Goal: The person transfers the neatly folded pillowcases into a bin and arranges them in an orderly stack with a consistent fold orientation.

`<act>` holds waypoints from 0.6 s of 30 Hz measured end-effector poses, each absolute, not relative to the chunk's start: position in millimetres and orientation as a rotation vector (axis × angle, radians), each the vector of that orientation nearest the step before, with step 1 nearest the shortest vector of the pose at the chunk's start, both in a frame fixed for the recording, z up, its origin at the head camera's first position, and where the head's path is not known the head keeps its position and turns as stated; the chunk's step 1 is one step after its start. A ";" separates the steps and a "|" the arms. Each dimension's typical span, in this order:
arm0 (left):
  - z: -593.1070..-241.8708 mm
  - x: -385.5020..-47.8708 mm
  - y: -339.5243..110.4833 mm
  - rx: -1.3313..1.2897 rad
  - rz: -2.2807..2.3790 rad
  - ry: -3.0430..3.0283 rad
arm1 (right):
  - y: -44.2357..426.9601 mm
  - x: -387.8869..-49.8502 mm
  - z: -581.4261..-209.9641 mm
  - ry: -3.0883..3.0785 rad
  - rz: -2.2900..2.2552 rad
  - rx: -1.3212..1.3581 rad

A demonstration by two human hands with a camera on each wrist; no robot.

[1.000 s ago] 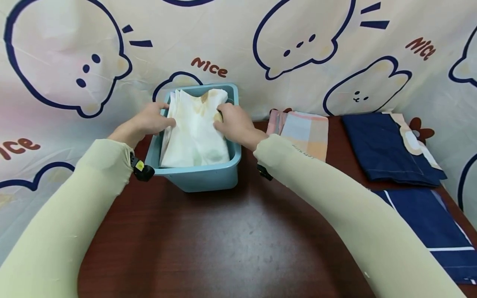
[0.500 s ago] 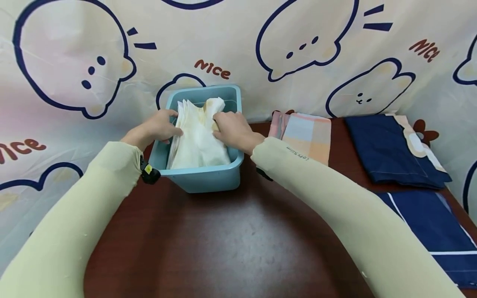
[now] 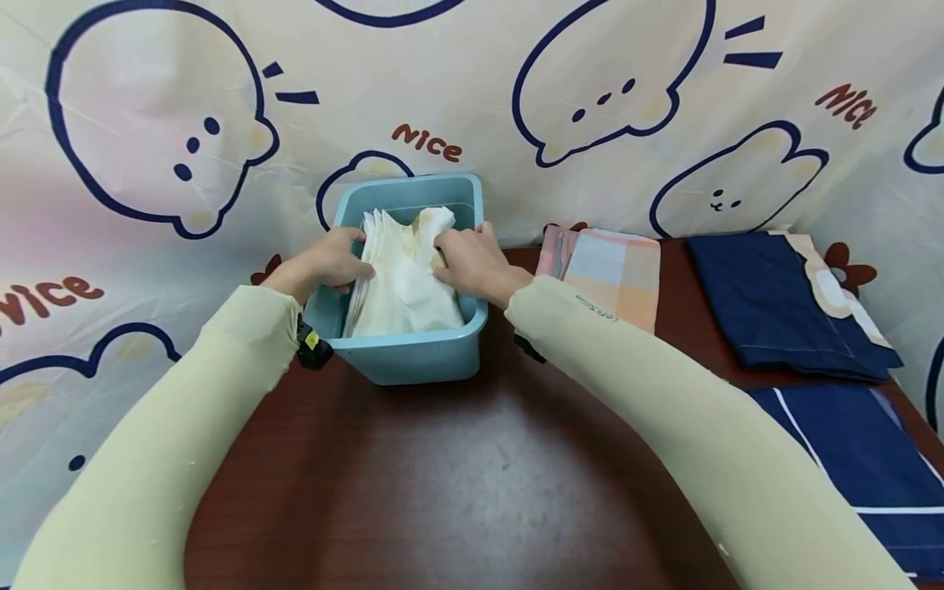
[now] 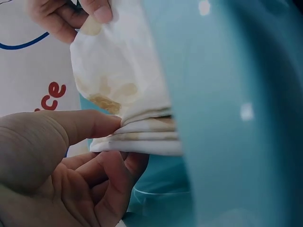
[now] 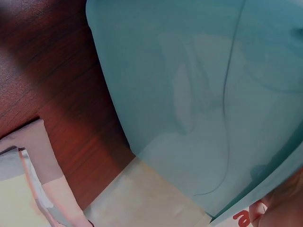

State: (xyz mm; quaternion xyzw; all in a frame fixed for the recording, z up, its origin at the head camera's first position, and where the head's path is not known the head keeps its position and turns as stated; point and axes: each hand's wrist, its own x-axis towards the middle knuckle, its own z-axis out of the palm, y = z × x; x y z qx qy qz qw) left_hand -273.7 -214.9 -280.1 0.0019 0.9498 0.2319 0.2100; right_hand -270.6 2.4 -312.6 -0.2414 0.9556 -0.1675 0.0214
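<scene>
A folded white cloth (image 3: 413, 279) with tan stains stands inside a light blue bin (image 3: 413, 356) at the back of the table. My left hand (image 3: 328, 264) pinches the cloth's layered left edge; in the left wrist view the thumb and fingers of that hand (image 4: 71, 161) lie on either side of the folds of the cloth (image 4: 128, 61). At the cloth's upper right corner, my right hand (image 3: 475, 264) grips the fabric with curled fingers. The right wrist view shows mostly the outer wall of the bin (image 5: 180, 94), with part of the right hand (image 5: 284, 208) at the lower right corner.
Right of the bin lies a folded pastel checked cloth (image 3: 615, 274). Two navy cloths, one with a beige and white pattern (image 3: 782, 311) and one with white lines (image 3: 848, 451), lie along the right edge. A printed curtain (image 3: 472, 74) hangs behind the dark table (image 3: 472, 492).
Both hands and the white cloth sit slightly lower and nearer in the bin, exposing more of its back wall. The cloth's layers at the left have bunched together. The whole head view has shifted slightly.
</scene>
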 end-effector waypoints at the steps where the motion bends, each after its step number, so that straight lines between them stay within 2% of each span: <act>1: -280.8 -273.9 -214.2 0.004 0.642 2.640 | 2.8 -270.7 -313.2 2.965 -0.514 -0.736; 18: -287.3 -275.6 -207.2 -0.001 0.639 2.671 | -1.2 -270.5 -319.3 3.057 -0.380 -0.648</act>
